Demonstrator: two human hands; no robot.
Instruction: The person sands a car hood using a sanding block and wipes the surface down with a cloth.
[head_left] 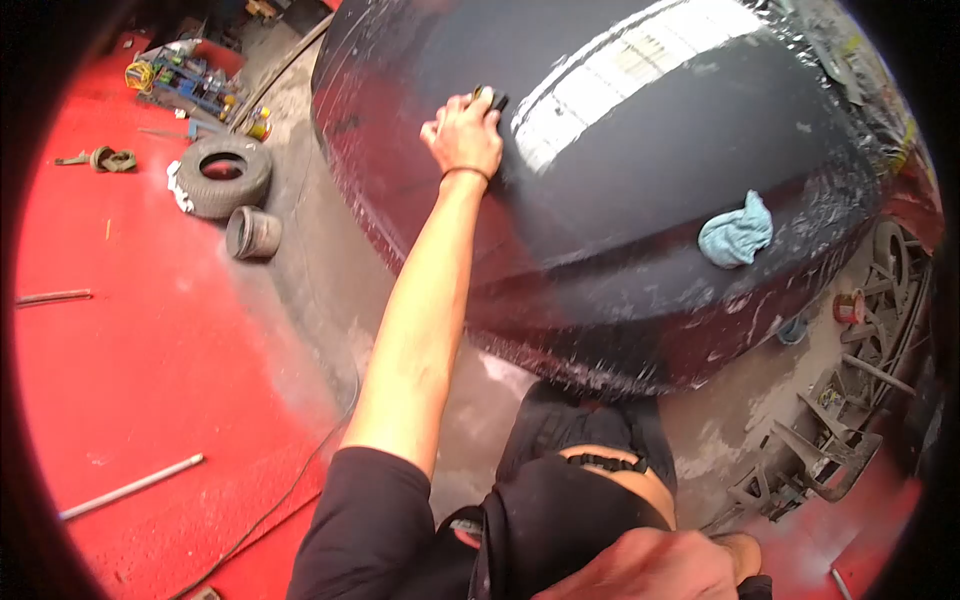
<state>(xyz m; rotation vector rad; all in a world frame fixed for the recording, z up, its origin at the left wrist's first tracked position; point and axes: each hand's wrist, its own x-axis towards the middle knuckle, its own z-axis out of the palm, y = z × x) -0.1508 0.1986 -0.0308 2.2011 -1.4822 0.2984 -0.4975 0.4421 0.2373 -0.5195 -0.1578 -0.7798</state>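
Observation:
My left hand (466, 138) reaches far out over a dark car hood (610, 200). Its fingers are closed round a small black object (501, 102), mostly hidden by the hand, kind unclear, pressed against the hood's surface. The panel is glossy in the middle, with whitish wet-looking streaks along its edges. A crumpled light-blue cloth (738, 232) lies on the hood to the right. Close to the camera at the bottom, my right hand (655, 568) is held in front of my body, away from the hood. Its fingers are largely out of sight.
On the left stand a tyre (225, 177) and a grey bucket (253, 233); a metal bar (132, 486) and a thin cable (290, 485) lie on the red floor. Car parts (815, 450) and a red can (849, 307) are at right. Plastic sheeting (860, 70) borders the hood.

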